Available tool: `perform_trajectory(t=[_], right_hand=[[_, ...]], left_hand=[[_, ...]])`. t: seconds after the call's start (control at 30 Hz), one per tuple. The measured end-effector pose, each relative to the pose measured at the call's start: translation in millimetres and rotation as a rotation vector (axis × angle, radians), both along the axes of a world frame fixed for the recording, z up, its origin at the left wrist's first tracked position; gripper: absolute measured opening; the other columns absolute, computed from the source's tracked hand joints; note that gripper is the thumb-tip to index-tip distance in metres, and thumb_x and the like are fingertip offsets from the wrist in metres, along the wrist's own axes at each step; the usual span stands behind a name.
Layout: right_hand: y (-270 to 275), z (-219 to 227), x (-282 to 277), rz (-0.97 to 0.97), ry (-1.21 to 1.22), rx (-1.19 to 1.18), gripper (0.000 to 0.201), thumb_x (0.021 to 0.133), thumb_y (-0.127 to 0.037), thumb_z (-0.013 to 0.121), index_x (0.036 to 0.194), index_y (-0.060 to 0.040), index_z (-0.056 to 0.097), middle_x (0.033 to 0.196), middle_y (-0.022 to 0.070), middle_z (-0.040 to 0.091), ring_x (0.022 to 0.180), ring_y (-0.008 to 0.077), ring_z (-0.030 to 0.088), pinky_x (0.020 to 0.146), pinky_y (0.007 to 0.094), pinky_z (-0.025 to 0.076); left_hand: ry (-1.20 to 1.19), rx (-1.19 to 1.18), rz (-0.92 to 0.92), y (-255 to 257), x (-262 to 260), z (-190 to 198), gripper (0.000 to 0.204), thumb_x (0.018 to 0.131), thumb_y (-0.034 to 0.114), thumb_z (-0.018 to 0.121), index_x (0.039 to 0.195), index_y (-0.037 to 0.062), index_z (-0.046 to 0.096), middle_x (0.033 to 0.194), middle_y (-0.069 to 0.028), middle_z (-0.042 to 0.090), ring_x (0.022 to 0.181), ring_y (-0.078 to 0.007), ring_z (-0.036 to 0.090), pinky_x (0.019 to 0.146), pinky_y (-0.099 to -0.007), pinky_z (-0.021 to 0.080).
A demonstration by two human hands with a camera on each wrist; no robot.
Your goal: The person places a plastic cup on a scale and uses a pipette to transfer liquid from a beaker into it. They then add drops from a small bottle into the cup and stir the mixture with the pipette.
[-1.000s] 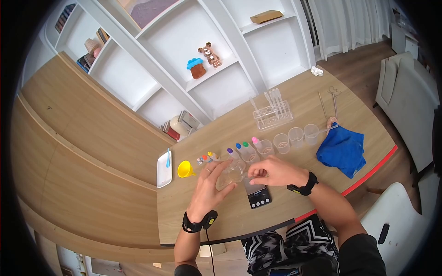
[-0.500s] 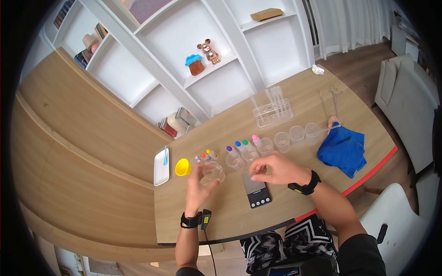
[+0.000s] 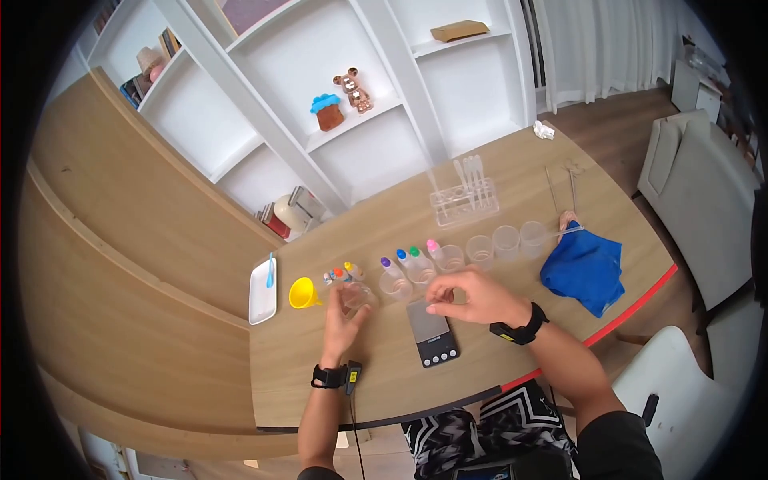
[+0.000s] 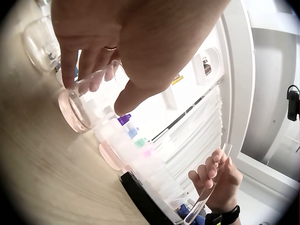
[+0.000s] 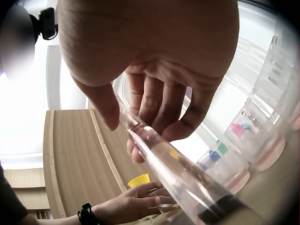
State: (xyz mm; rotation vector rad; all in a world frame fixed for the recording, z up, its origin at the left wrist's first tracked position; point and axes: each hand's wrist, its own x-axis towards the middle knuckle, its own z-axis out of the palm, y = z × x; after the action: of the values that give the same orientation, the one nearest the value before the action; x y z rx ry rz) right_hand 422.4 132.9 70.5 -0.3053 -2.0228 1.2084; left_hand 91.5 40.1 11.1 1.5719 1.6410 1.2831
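Note:
My left hand (image 3: pixel 346 320) has its fingers and thumb around a clear cup (image 4: pixel 75 111), whose base sits at the table left of the scale. A little pinkish liquid shows in the bottom of this cup. Over the black kitchen scale (image 3: pixel 438 346), my right hand (image 3: pixel 480 296) pinches a clear test tube (image 5: pixel 164 157) near its top end, thumb against fingers. The tube slants downward with its lower end close over the scale. In the head view the tube is hardly visible.
Behind the hands stands a row of clear cups (image 3: pixel 480 253) and bottles with coloured caps (image 3: pixel 402 254). At left are small bottles (image 3: pixel 350 272), a yellow funnel (image 3: pixel 303 294) and a white tray (image 3: pixel 258 304). Farther back are a tube rack (image 3: pixel 465 204) and a blue cloth (image 3: pixel 588 268).
My left hand has carried the cup leftward, away from my right hand, and lowered it toward the table. The right hand stays over the scale with the test tube. The head view has shifted slightly.

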Motion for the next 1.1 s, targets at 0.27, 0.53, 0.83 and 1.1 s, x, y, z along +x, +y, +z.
perform_trajectory(t=[0.27, 0.53, 0.83, 1.1], right_hand=[[0, 1, 1, 0.014, -0.019, -0.057, 0.015, 0.092, -0.012, 0.079, 0.098, 0.0000, 0.073, 0.086, 0.0069, 0.075, 0.076, 0.0149, 0.069, 0.073, 0.0299, 0.055], [-2, 7, 2, -0.025, 0.083, 0.021, 0.013, 0.094, -0.013, 0.077, 0.096, -0.0006, 0.073, 0.082, 0.0063, 0.071, 0.073, 0.0150, 0.065, 0.071, 0.0298, 0.051], [-5, 15, 8, 0.053, 0.077, -0.114, 0.015, 0.091, -0.010, 0.079, 0.101, 0.0001, 0.076, 0.095, 0.0078, 0.076, 0.091, 0.0167, 0.068, 0.083, 0.0326, 0.052], [-12, 3, -4, 0.137, 0.043, -0.181, 0.019, 0.096, -0.015, 0.076, 0.109, -0.0011, 0.076, 0.092, 0.0059, 0.074, 0.079, 0.0109, 0.065, 0.073, 0.0282, 0.052]], left_hand=[[0.100, 0.000, 0.072, -7, 8, 15, 0.068, 0.089, 0.003, 0.077, 0.147, 0.0030, 0.043, 0.144, -0.0173, 0.057, 0.139, -0.0305, 0.054, 0.116, -0.0442, 0.044], [0.428, 0.159, 0.067, -33, 57, 69, 0.067, 0.084, 0.002, 0.076, 0.145, 0.0006, 0.048, 0.144, -0.0222, 0.058, 0.138, -0.0382, 0.055, 0.118, -0.0457, 0.040], [-0.158, -0.054, -0.407, -35, 118, 50, 0.054, 0.096, 0.000, 0.066, 0.148, 0.0005, 0.050, 0.146, -0.0168, 0.058, 0.139, -0.0282, 0.056, 0.118, -0.0413, 0.042], [-0.333, -0.173, -0.540, -23, 118, 29, 0.028, 0.110, 0.014, 0.055, 0.135, 0.0015, 0.056, 0.102, -0.0053, 0.066, 0.089, -0.0145, 0.064, 0.081, -0.0306, 0.051]])
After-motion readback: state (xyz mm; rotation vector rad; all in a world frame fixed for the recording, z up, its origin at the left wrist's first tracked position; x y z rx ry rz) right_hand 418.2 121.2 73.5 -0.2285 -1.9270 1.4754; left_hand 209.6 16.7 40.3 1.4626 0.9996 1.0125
